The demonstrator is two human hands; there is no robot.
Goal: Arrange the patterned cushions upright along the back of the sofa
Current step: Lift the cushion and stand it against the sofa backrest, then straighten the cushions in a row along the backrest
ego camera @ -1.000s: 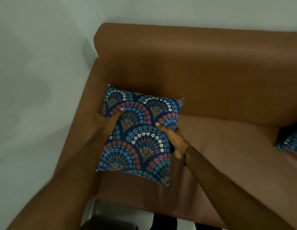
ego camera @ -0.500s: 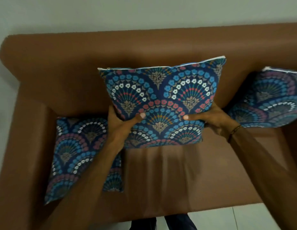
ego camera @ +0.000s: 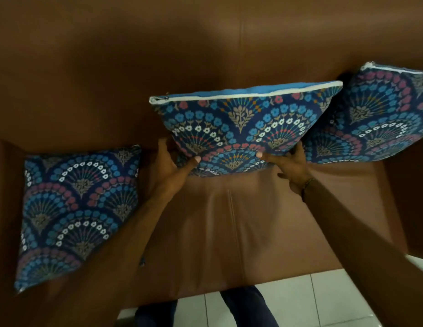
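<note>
Three blue cushions with fan-shaped flower patterns are on the brown sofa (ego camera: pixel 229 220). The middle cushion (ego camera: pixel 243 123) stands upright against the backrest, zip edge on top. My left hand (ego camera: pixel 170 168) grips its lower left corner, thumb on the front. My right hand (ego camera: pixel 290 166) grips its lower right corner in the same way. The left cushion (ego camera: pixel 75 204) lies flat on the seat by the left armrest. The right cushion (ego camera: pixel 375 121) leans upright against the backrest, touching the middle one.
The sofa backrest (ego camera: pixel 158 55) fills the upper view. Armrests close in both sides. White floor tiles (ego camera: pixel 300 300) and my legs in dark trousers (ego camera: pixel 241 305) show below the seat's front edge.
One second ago both hands held a cushion at the sofa's left end. Since then they hold the middle cushion, which has gone back and down against the backrest as my view moved closer.
</note>
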